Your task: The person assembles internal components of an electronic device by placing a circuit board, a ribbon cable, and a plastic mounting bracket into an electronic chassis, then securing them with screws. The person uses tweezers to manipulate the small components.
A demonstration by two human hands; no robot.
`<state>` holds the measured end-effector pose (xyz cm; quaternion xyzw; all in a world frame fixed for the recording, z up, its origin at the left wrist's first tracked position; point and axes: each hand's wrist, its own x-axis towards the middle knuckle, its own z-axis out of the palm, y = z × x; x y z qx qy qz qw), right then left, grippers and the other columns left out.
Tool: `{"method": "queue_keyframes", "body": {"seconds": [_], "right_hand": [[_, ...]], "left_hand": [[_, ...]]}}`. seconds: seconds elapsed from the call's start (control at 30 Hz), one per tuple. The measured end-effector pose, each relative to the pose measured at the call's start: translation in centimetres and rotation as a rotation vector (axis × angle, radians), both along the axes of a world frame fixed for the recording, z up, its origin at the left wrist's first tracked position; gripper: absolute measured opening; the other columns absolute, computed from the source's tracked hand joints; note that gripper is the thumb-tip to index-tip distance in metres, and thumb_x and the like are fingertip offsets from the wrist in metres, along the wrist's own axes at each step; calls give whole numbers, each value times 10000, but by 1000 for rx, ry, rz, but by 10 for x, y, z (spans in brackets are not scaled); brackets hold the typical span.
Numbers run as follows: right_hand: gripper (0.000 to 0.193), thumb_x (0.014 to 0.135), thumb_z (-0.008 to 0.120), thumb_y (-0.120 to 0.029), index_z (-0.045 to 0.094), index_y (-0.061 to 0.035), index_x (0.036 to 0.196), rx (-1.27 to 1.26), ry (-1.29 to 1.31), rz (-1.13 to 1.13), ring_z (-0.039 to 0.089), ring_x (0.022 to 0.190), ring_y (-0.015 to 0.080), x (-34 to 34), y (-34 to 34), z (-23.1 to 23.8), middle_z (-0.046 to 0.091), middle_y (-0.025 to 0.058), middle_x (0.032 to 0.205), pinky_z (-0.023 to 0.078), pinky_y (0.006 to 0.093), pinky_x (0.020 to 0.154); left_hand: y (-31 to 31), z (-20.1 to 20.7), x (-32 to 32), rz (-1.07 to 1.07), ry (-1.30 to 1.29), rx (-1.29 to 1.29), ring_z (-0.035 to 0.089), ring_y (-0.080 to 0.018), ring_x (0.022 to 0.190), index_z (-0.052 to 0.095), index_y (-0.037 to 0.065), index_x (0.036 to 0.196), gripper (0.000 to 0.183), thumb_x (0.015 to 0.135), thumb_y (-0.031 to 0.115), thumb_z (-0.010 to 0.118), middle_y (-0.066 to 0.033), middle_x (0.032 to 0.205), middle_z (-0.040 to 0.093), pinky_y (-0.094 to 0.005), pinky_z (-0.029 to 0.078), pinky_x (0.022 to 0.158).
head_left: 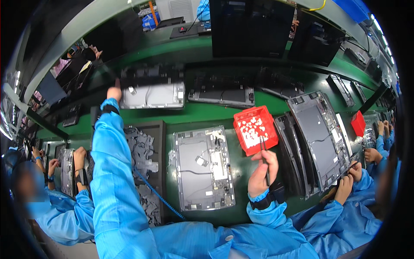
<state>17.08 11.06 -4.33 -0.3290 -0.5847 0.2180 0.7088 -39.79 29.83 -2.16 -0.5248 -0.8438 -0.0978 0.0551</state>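
Observation:
My left arm is stretched far forward, and my left hand [114,93] is at the left edge of an opened laptop case [153,96] with a silver near half. One finger points up along that edge; the others are hidden or blurred, so its grip is unclear. My right hand [264,172] is closed around dark tweezers [268,176], their tips over a red bin [274,137] of small white pieces. Directly before me lies a grey laptop shell [194,151] with a black cable, a board and white patches.
Left of the shell, a dark tray [161,172] holds crumpled grey pieces, and a blue coiled cord [159,196] crosses it. More laptop cases [222,94] line the far side. Upright shells [317,134] lean at right, near a co-worker's hands [345,187]. Another co-worker sits at left.

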Motion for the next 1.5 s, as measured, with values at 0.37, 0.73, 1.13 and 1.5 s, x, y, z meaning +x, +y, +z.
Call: {"method": "queue_keyframes", "body": {"seconds": [0.37, 0.73, 1.13, 1.5], "right_hand": [[178, 839, 413, 32, 473, 8, 1004, 101, 365, -17, 458, 691, 169, 18, -1, 27, 454, 123, 919, 423, 316, 624], [162, 824, 440, -47, 585, 19, 852, -110, -57, -17, 504, 783, 207, 31, -30, 23, 510, 121, 892, 431, 315, 730], [40, 723, 606, -23, 588, -28, 759, -359, -488, 370, 533, 626, 251, 25, -34, -2, 539, 88, 652, 410, 343, 553], [102, 657, 694, -20, 613, -27, 719, -105, -681, 387, 521, 552, 240, 11, -36, -7, 557, 75, 629, 424, 338, 538]], "left_hand": [[-62, 24, 258, -674, -547, -306, 587, -234, 755, 632, -32, 906, 544, 896, 472, 427, -175, 805, 642, -359, 451, 744], [-114, 19, 343, -1020, -134, 237, 536, -278, 833, 663, 86, 773, 81, 701, 99, 628, -81, 797, 577, -387, 446, 728], [-220, -7, 397, -1126, -496, 36, 546, -258, 808, 665, 86, 810, 149, 664, 113, 682, -58, 797, 569, -363, 454, 733], [-243, -11, 394, -985, -657, 90, 600, -244, 721, 658, 59, 745, 102, 651, 77, 694, -67, 745, 643, -346, 479, 668]]}}
